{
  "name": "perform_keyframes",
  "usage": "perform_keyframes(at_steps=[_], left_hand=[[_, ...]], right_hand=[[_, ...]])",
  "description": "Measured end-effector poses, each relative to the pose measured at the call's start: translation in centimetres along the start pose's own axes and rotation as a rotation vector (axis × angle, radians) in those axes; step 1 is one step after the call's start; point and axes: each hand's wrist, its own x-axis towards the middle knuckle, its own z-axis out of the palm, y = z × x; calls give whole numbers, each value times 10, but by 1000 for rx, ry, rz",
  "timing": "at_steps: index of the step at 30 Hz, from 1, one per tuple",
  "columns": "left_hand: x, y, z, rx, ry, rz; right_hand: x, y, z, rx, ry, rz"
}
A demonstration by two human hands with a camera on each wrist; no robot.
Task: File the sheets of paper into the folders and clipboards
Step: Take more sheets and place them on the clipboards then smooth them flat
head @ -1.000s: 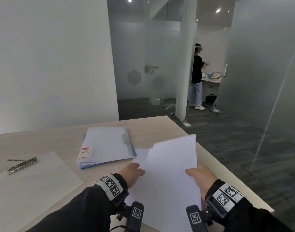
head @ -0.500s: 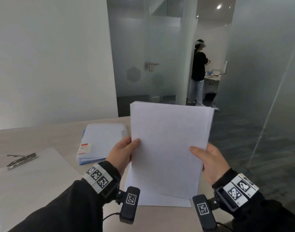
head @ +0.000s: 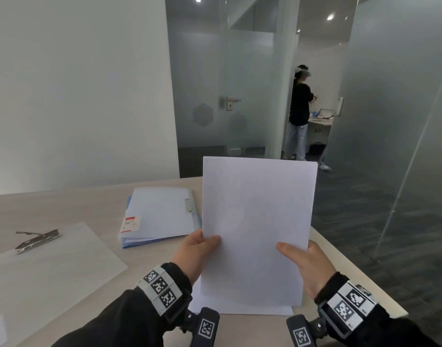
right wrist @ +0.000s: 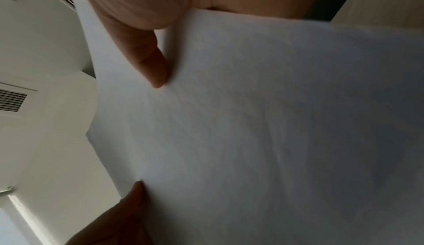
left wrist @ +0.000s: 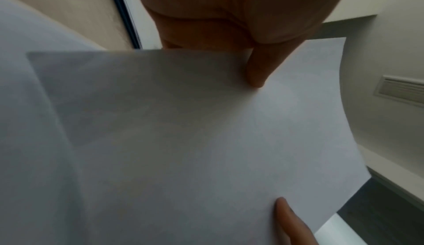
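Sheets of paper (head: 257, 229) are what I have in both hands, a white stack held upright above the near right part of the table (head: 64, 204), its lower edge over a further white sheet (head: 240, 310) lying flat on the wood. I go from the biggest thing down. My table is pale wood, with the wall behind it. On its left lies a translucent clipboard (head: 52, 266), its board bare, its metal clip (head: 38, 241) at the far end. Beyond my left hand sits a stack of pale blue folders (head: 159, 214), closed and lying flat; white pages show at the near edge, a red and white label (head: 131, 223) on the top cover, a small metal fitting on its right side. My left hand (head: 194, 254) pinches the stack's left edge, thumb on the near face. My right hand (head: 305, 264) pinches the right edge the same way, fingers hidden behind the paper. In the doorway beyond, a person (head: 298, 113) stands at a desk.
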Motion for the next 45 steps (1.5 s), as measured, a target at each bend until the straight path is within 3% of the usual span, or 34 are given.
perform_keyframes(at_steps=[4, 11, 16, 22, 26, 30, 34, 40, 45], left_hand=[[-11, 15, -24, -57, 91, 40], [-57, 53, -116, -107, 314, 27], [-113, 67, -211, 29, 458, -90], [-212, 66, -324, 267, 894, -100], [-265, 57, -373, 540, 936, -202], [-297, 36, -388, 592, 861, -395], [-316, 29, -387, 485, 864, -357], [-349, 30, -401, 417, 1114, -261], [-358, 26, -411, 381, 1129, -247]], right_hand=[[-2, -5, 22, -7, -112, 0], [-9, -5, 112, -319, -394, -93], [-9, 11, 195, -267, -532, -45], [-16, 31, 291, -236, -608, 53], [-31, 41, 351, -242, -717, 75], [-55, 50, 406, -259, -822, 118], [-79, 57, 447, -313, -904, 164], [-106, 66, 477, -372, -1026, 211], [-115, 73, 491, -399, -1067, 213]])
